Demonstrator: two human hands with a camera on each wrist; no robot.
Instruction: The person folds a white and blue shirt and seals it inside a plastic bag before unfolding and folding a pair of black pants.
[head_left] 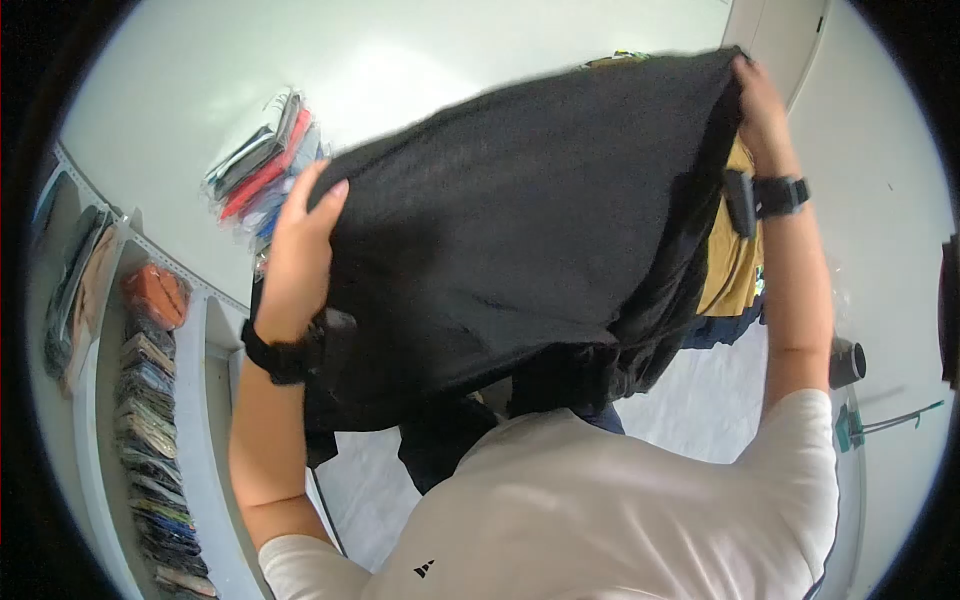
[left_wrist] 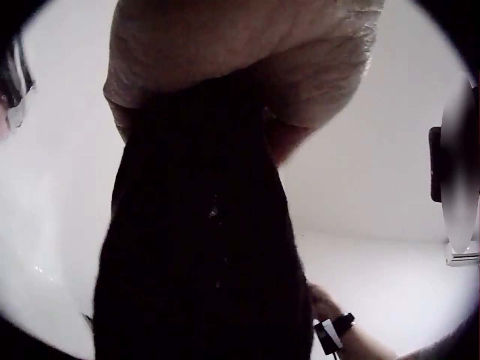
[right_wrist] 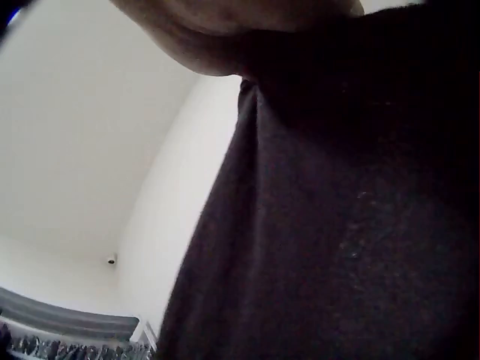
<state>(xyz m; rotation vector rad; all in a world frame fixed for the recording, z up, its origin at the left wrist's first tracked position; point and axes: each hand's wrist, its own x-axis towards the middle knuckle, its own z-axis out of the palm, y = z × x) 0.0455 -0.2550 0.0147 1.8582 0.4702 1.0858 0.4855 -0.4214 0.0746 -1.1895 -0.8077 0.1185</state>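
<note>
**Kid:** What do you see from up on your head?

**Me:** I hold up a big black shirt (head_left: pixel 520 240). My left hand (head_left: pixel 300 250) grips its one edge, fingers curled over the cloth. My right hand (head_left: pixel 760 105) grips the far edge, up high. The shirt hangs spread out between my two hands, above the white surface (head_left: pixel 300 60).

**Kid:** What else is near the shirt?

**Me:** Behind the shirt, by my right arm, there is a yellow cloth (head_left: pixel 735 260). Left of the shirt lies a pile of flat packets (head_left: pixel 262 165) on the surface. Further left of the shirt is a shelf (head_left: pixel 150 400) with rows of folded things.

**Kid:** And from your left wrist?

**Me:** My left hand (left_wrist: pixel 247 52) is at the top, closed tight on the black shirt (left_wrist: pixel 202 247). The shirt hangs straight down from it. Below the shirt, to the right, I can see my other arm with a wrist band (left_wrist: pixel 334 334).

**Kid:** And from your right wrist?

**Me:** A bit of my right hand (right_wrist: pixel 225 22) shows at the top, touching the black shirt (right_wrist: pixel 352 225). The shirt fills the right side. I can't see those fingers here. Down left of the shirt is a grey rail (right_wrist: pixel 67 322).
</note>
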